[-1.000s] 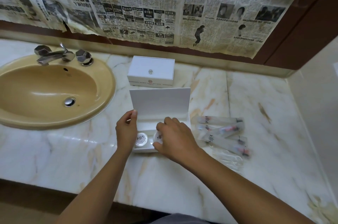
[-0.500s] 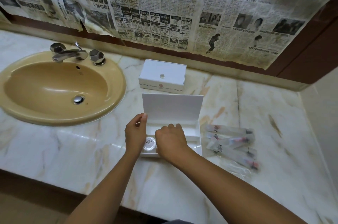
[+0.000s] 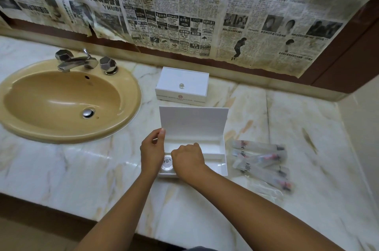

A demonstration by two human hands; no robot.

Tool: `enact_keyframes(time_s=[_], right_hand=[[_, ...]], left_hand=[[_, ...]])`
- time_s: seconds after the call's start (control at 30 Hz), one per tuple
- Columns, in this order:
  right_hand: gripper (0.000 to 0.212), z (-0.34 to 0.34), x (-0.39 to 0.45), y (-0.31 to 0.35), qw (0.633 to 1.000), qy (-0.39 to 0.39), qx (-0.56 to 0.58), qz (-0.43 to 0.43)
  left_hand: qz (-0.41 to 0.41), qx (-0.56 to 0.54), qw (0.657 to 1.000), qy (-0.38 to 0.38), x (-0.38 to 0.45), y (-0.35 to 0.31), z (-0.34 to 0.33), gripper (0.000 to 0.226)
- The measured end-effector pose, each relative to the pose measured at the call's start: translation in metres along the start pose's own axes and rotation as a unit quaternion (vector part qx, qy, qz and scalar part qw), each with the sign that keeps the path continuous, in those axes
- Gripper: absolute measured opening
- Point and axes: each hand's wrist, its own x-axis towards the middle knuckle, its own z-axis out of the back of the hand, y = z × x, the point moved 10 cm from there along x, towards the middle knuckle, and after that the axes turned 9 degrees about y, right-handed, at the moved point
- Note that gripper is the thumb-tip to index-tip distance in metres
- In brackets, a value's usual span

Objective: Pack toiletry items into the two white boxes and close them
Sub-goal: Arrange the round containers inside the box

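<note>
While our left hand (image 3: 152,151) pinches the open box (image 3: 213,149) at its left wall, fingers together on the rim, our right hand (image 3: 188,159) curls inside over a round soap (image 3: 167,162); grip unclear. Sachets (image 3: 261,161) lie just right on the desk (image 3: 307,127); closed box (image 3: 182,86) behind; sink (image 3: 67,103) left.

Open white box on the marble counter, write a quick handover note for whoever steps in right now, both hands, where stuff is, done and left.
Left hand: steadying the open white box at its left end, thumb near the lid's corner.
Right hand: fist down in the front compartment; whether it holds anything is hidden.
Done: one round soap sits in the front-left compartment.
Left: the frosted sachets lie on the counter right of the box, unpacked. The second white box stands behind, lid shut; contents unseen. The open box's lid is upright.
</note>
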Motion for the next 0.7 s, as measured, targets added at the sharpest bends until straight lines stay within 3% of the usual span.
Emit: enact_keyframes(time_s=[0.13,0.27,0.5,0.6,0.7], right_hand=[[0.025,0.0,-0.002,-0.001,1.0,-0.003,0.016,0.006],[0.015,0.005,-0.019,-0.022,0.992,-0.056,0.111,-0.006],[0.035,-0.008,-0.068,-0.088,0.968,-0.131,0.198,-0.085],[0.043,-0.024,-0.08,-0.108,0.96,-0.12,0.223,-0.122],[0.064,-0.044,-0.085,-0.115,0.958,-0.082,0.238,-0.135]], left_hand=[[-0.003,0.008,1.0,0.0,0.0,0.001,0.0,0.025],[-0.007,0.011,1.0,0.003,0.001,0.001,0.0,0.026],[-0.012,0.012,1.0,0.008,-0.001,-0.002,0.0,0.024],[-0.016,0.017,1.0,0.011,0.0,-0.002,0.0,0.023],[-0.02,0.021,1.0,0.012,0.0,-0.002,-0.001,0.024]])
